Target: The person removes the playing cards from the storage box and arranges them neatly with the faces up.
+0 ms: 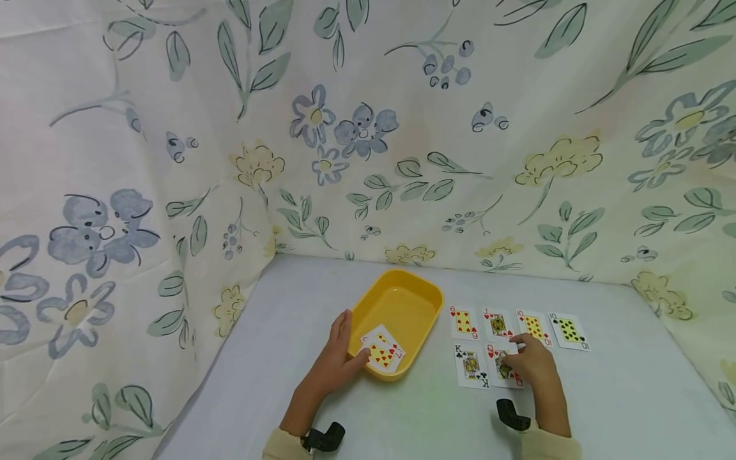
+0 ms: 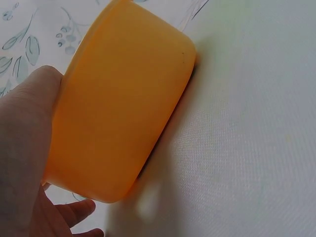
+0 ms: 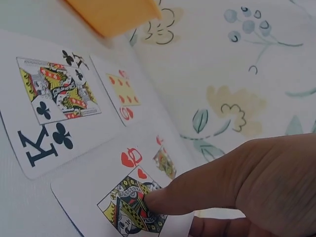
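Observation:
My left hand (image 1: pixel 333 361) grips the left rim of a yellow plastic tray (image 1: pixel 422 291), thumb over the edge and fingers along the outside. Several playing cards (image 1: pixel 386 354) lie overlapping at the tray's near end, by the thumb. My right hand (image 1: pixel 535 364) holds the queen of hearts (image 3: pixel 131 207), its thumb on the card's face and fingers at the far edge. Left of that card lies the king of clubs (image 1: pixel 471 366). Behind stand a row of face-up cards: six of hearts (image 1: pixel 463 322), jack of hearts (image 1: pixel 497 323), a red ten (image 1: pixel 533 326) and ten of clubs (image 1: pixel 569 331).
The white tabletop (image 1: pixel 425 415) carries the tray and cards. A floral cloth (image 1: pixel 368 211) hangs behind the table and along its sides. Black straps (image 1: pixel 512 415) with camera mounts sit at both wrists.

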{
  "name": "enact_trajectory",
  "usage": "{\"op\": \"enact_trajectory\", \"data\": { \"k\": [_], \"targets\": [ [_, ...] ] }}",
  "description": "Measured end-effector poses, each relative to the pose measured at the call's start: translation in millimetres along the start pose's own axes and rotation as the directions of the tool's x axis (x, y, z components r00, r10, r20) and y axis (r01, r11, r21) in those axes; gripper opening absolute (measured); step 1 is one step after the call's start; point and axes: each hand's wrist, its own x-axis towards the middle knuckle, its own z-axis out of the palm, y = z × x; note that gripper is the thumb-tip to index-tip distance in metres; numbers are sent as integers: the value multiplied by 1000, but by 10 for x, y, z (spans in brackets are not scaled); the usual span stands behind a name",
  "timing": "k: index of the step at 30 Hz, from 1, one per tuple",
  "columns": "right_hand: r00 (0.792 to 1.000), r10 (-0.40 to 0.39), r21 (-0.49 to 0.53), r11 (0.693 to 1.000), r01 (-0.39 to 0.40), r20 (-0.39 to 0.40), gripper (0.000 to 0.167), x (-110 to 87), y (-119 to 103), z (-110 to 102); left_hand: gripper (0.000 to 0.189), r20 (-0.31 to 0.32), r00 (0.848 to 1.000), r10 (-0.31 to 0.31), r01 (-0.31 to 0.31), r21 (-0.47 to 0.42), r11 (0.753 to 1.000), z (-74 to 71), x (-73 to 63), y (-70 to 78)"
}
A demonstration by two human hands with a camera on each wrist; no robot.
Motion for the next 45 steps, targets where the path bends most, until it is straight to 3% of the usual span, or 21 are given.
{"op": "enact_trajectory", "data": {
  "k": [19, 25, 34, 45],
  "targets": [
    [999, 47, -52, 998, -48, -17, 59, -2, -5, 10, 93, -15, 1000, 28, -28, -17, 999, -17, 15, -40],
    [999, 37, -66, 997, -38, -15, 58, -11, 50, 38, 93, -7, 1000, 10, -10, -17, 1000, 6, -17, -59],
    [1000, -12, -5, 1000, 12, 8, 53, 24, -113, -56, 94, -1, 999, 34, -34, -4, 999, -29, 27, -31],
    [991, -117, 161, 981, 105, 68, 48, 114, -434, -7, 93, 4, 999, 32, -32, -24, 999, -26, 13, -34]
  ]
}}
